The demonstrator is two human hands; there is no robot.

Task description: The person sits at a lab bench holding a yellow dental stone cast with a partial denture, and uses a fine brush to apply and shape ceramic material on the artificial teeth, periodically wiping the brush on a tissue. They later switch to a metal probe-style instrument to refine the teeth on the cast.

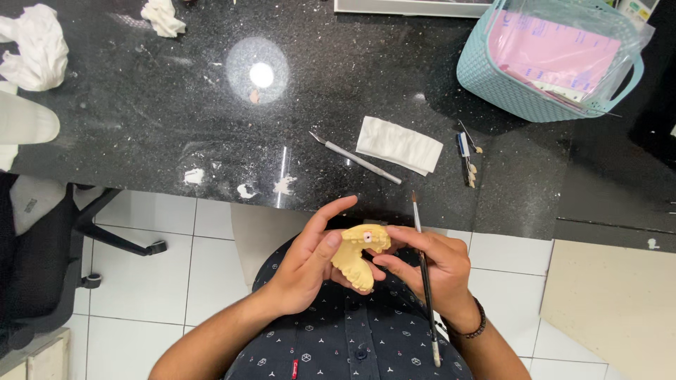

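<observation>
A yellow plaster dental cast [359, 255] with one small white and red tooth piece on it sits between both hands, just below the black counter's front edge. My left hand [308, 260] cups it from the left, thumb on its top. My right hand [426, 262] steadies it from the right with the fingertips and also holds a thin dark brush [424, 281], whose tip points up toward the counter.
On the black speckled counter [141, 127] lie a metal scalpel-like tool [355, 157], a folded white cloth [398, 145], a small instrument [465, 160], crumpled white tissues [35, 46] and a teal basket [493, 77] with pink sheets in a plastic bag. A black chair [49, 253] stands at left on white tiles.
</observation>
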